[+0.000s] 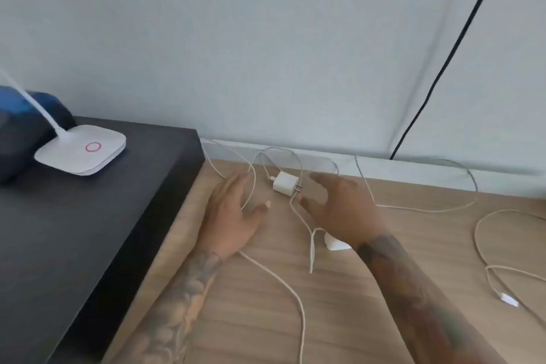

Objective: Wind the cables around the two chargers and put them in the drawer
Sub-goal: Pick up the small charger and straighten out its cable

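At far left: a dark cabinet point(88, 216) fills the left side of the frame; the drawer is probably in it, but no drawer front shows, so you cannot tell whether it is open or what it holds.
Lamp: its white base point(81, 149) sits on the cabinet top, upper left, clear of your work.
Left hand point(233, 216): fingers spread, palm down on the wooden surface point(354, 304), lying over a loop of white cable point(251, 186); it grips nothing, and seems placed to pin the slack.
First charger point(283, 182): white cube at centre frame, between your hands, prongs toward your right hand, cable plugged into its left end.
Right hand point(339, 204): open and cupped, thumb tip near the prongs, not touching that you can see; likely about to pick it up.
Second charger point(336, 244): mostly hidden under your right wrist, only a white corner showing.
Loose cables: one point(413, 209) runs right along the surface, another ends in a plug point(508, 300) at lower right; nothing is wound yet.
Black cord point(443, 68): hangs down the wall, upper right, not part of the job.
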